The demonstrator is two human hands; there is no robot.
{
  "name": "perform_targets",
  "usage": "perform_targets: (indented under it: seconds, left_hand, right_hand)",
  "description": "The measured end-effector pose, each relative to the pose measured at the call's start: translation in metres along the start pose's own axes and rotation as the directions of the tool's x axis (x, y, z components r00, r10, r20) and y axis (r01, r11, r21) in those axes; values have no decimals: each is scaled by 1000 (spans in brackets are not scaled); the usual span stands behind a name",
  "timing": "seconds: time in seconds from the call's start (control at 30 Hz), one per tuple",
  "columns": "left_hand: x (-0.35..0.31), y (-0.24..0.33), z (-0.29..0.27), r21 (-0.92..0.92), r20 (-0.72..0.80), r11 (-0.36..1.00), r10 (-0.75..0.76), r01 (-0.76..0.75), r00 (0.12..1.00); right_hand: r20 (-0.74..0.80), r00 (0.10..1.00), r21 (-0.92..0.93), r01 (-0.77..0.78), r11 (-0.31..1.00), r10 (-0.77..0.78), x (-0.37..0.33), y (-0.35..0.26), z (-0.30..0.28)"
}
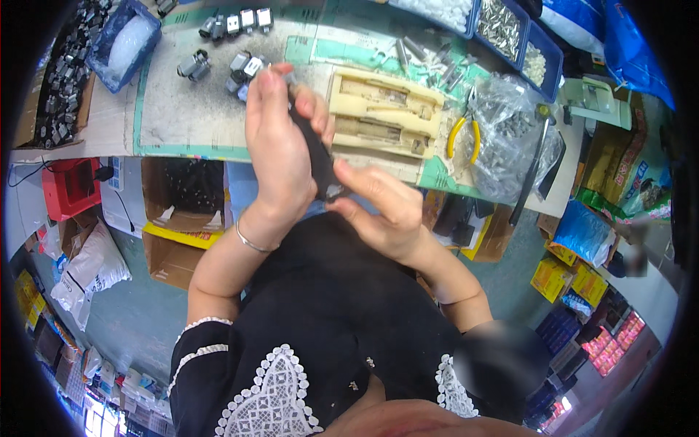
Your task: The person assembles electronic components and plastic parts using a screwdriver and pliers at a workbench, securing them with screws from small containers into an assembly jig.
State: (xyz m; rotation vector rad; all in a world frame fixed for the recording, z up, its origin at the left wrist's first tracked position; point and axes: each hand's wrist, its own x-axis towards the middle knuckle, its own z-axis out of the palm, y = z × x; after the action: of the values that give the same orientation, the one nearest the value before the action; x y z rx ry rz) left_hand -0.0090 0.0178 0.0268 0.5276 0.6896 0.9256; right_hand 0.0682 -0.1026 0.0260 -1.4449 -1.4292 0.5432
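Note:
A long black part (314,149) lies across my hands above the front edge of the workbench; its exact kind I cannot make out. My left hand (280,149) is wrapped along its upper length, fingers curled round the far end. At the near end, my right hand (386,215) pinches it between thumb and fingers. Just right of my hands sits a cream moulded fixture (349,115) with long recesses. Beyond my left hand stand several small metal-and-black assemblies (240,69), partly hidden by my fingers.
Yellow-handled pliers (453,138) lie beside a clear plastic bag (502,116) of small parts. A hammer-like tool (535,156) reaches past the bench edge. Blue bins (502,29) of small pieces line the back right; another blue bin (95,54) stands at the left.

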Motion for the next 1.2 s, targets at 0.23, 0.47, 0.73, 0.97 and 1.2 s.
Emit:
perform_targets:
  seconds: [0.23, 0.47, 0.73, 0.97, 1.2]
  left_hand:
    - [-10, 7, -11, -94, 130, 994, -44, 57, 990]
    - [-21, 28, -27, 61, 372, 998, -35, 13, 927]
    - [-5, 80, -145, 891, 409, -46, -350, -451, 843]
    - [14, 64, -332, 710, 212, -597, -325, -374, 922]
    - [10, 58, -316, 828, 80, -524, -246, -202, 966]
  right_hand:
    - [52, 991, 92, 120, 989, -125, -2, 7, 3]
    - [62, 968, 225, 224, 948, -243, -16, 17, 25]
    - [45, 953, -381, 293, 877, -299, 76, 39, -64]
    - [-289, 942, -663, -68, 746, -172, 236, 151, -199]
    - [-493, 857, -732, -502, 460, 151, 335, 198, -226]
